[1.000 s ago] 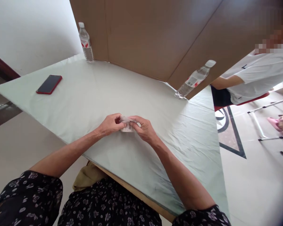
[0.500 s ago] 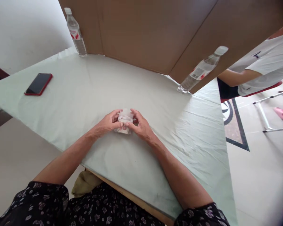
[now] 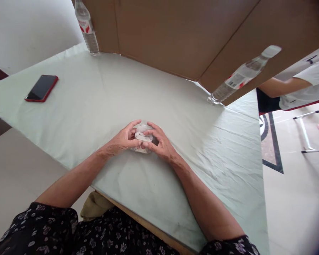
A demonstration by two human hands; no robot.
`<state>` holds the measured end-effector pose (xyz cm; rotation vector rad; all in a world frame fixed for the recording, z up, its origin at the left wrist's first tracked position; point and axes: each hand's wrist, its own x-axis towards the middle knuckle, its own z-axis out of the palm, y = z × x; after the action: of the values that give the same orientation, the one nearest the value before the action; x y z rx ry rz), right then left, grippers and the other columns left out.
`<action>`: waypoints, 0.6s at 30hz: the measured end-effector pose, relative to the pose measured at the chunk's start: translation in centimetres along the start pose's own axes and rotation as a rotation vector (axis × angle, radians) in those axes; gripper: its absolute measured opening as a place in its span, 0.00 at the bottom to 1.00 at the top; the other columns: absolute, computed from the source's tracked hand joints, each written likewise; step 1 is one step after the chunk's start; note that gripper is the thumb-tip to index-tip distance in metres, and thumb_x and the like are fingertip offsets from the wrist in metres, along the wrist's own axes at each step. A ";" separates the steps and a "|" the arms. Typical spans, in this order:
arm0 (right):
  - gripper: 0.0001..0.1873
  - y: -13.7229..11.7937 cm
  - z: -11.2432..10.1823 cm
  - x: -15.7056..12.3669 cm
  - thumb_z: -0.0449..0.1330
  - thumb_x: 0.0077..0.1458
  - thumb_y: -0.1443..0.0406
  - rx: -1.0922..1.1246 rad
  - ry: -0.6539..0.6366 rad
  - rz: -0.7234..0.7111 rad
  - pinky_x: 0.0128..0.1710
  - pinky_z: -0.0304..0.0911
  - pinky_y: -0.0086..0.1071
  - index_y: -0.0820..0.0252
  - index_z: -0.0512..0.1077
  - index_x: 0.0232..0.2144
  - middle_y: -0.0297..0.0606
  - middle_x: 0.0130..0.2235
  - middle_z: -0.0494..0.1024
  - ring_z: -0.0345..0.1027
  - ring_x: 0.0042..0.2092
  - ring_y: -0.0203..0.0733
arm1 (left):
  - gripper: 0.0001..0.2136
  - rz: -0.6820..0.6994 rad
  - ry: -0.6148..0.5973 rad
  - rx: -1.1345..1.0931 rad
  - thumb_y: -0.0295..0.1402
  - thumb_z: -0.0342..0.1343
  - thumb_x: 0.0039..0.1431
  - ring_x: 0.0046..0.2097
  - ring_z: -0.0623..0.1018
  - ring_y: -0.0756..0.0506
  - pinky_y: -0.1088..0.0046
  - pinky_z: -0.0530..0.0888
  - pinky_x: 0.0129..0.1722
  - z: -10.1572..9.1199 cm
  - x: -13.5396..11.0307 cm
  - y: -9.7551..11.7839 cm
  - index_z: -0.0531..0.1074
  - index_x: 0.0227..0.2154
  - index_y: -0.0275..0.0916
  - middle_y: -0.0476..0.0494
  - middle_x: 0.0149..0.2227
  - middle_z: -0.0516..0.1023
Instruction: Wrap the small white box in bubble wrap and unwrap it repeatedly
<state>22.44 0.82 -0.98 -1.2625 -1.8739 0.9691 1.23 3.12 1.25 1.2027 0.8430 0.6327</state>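
Note:
My left hand (image 3: 123, 139) and my right hand (image 3: 159, 143) meet over the middle of the pale green table cover (image 3: 95, 102). Both pinch a small clear plastic packet (image 3: 141, 139) with something whitish inside; I cannot make out what it is. The fingers of each hand curl round the packet from either side. It rests low, on or just above the cloth.
A red-cased phone (image 3: 41, 88) lies at the far left of the table. Two water bottles, one at the back left (image 3: 86, 27) and one at the right (image 3: 243, 75), stand against a cardboard screen (image 3: 175, 35). Another person in white (image 3: 303, 83) sits beyond the screen, right.
The packet has been turned and bunched between my fingers. My view has shifted slightly; the hands stay at the same spot on the cloth.

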 end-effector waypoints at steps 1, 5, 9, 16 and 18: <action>0.28 -0.1 0.0 0.0 0.62 0.56 0.42 0.015 -0.016 0.002 0.69 0.47 0.55 0.52 0.76 0.49 0.47 0.69 0.62 0.50 0.72 0.57 | 0.48 -0.003 0.002 -0.003 0.36 0.66 0.51 0.50 0.80 0.41 0.64 0.76 0.49 0.0 0.0 0.0 0.46 0.71 0.38 0.32 0.57 0.74; 0.31 -0.4 0.0 -0.1 0.63 0.55 0.42 0.063 -0.014 -0.006 0.69 0.49 0.54 0.52 0.73 0.53 0.48 0.69 0.61 0.52 0.71 0.57 | 0.48 -0.002 0.018 -0.013 0.36 0.66 0.51 0.54 0.79 0.39 0.63 0.75 0.51 0.1 0.2 -0.2 0.47 0.71 0.38 0.31 0.58 0.74; 0.43 -0.1 0.1 -0.5 0.67 0.50 0.42 0.162 0.083 0.057 0.63 0.60 0.52 0.51 0.64 0.62 0.49 0.65 0.67 0.66 0.63 0.56 | 0.46 0.009 0.038 -0.026 0.35 0.65 0.51 0.52 0.79 0.39 0.62 0.75 0.50 0.3 0.2 -0.1 0.49 0.70 0.36 0.30 0.58 0.74; 0.43 0.5 1.1 -0.7 0.69 0.48 0.44 0.311 0.197 0.162 0.47 0.70 0.43 0.55 0.65 0.61 0.44 0.47 0.76 0.73 0.43 0.45 | 0.44 0.021 0.108 0.015 0.34 0.63 0.52 0.42 0.79 0.46 0.67 0.73 0.45 1.0 0.1 0.3 0.49 0.70 0.33 0.36 0.50 0.76; 0.43 0.4 1.3 -0.7 0.69 0.48 0.44 0.343 0.203 0.180 0.44 0.71 0.42 0.56 0.66 0.60 0.43 0.45 0.76 0.72 0.41 0.43 | 0.43 0.035 0.115 0.048 0.35 0.63 0.53 0.38 0.77 0.49 0.69 0.73 0.42 1.1 0.2 0.2 0.50 0.70 0.33 0.40 0.46 0.76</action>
<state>21.71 0.02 -2.02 -1.2786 -1.3884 1.1531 2.19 2.73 1.53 1.2353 0.9399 0.7187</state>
